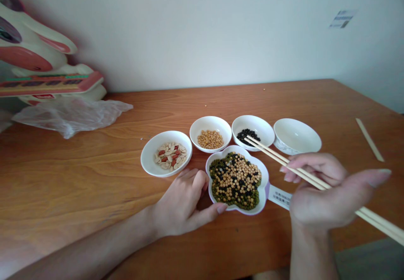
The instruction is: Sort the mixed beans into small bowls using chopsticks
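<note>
A pair of wooden chopsticks [303,175] is held in my right hand [325,191], with the tips over the black beans [248,136] in a white bowl [267,132]. My left hand [186,202] grips the left edge of a flower-shaped dish [265,171], thumb on its near rim and fingers bent beside it. Green, black and yellowish beans [241,171] lie mixed in this dish. Behind it stands a bowl [195,128] of yellow soybeans [210,139]. Another bowl [145,156] holds peanuts [170,156], and a further white bowl [298,135] at the right shows a bare inside.
A toy animal with a keyboard [53,82] stands at the back left, a clear plastic bag [72,114] before it. A paper chopstick wrapper or strip [370,140] lies at the right. The dish's labelled handle [279,196] points toward my right wrist. A wall [202,32] rises behind the wooden table [94,179].
</note>
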`<state>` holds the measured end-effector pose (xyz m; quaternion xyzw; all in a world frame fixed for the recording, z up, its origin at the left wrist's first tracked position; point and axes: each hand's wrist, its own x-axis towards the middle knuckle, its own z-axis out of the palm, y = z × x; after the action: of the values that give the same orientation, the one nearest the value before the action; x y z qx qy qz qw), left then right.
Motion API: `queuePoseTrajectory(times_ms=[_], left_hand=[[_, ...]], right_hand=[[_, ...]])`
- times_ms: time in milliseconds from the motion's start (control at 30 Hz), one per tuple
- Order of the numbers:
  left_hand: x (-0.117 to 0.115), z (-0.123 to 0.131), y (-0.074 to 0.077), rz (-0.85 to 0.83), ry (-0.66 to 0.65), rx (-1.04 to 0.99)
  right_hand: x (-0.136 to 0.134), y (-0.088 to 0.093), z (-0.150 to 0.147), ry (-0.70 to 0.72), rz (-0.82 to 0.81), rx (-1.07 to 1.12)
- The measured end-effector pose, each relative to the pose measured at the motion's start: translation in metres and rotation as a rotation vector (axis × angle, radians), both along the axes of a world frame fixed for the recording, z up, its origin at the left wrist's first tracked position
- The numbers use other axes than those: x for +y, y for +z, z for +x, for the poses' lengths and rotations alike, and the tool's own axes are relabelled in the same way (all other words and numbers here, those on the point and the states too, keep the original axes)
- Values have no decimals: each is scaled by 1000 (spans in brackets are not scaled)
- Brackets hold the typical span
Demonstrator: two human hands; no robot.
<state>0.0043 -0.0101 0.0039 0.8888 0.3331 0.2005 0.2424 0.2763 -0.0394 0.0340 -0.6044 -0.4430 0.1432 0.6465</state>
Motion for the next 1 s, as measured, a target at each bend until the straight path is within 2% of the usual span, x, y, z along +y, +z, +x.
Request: queuePoseTrajectory(times_ms=[33,67,200,367,800,1000], left_hand=[[0,0,0,3,0,-3],[0,0,1,6,-1,-7],[1,1,1,14,-2,-25],[0,0,-2,18,-2,-31],[1,0,-4,10,-3,-16],[0,0,-2,13,0,-20]], right_hand=[[0,1,-2,-20,26,3],[-1,2,-4,17,31,-11],[-2,0,-8,263,-64,-80],[-3,-5,-15,413,-135,-97],[-3,-8,-14,399,-182,-140],[-5,-8,-12,374,-150,-157]])
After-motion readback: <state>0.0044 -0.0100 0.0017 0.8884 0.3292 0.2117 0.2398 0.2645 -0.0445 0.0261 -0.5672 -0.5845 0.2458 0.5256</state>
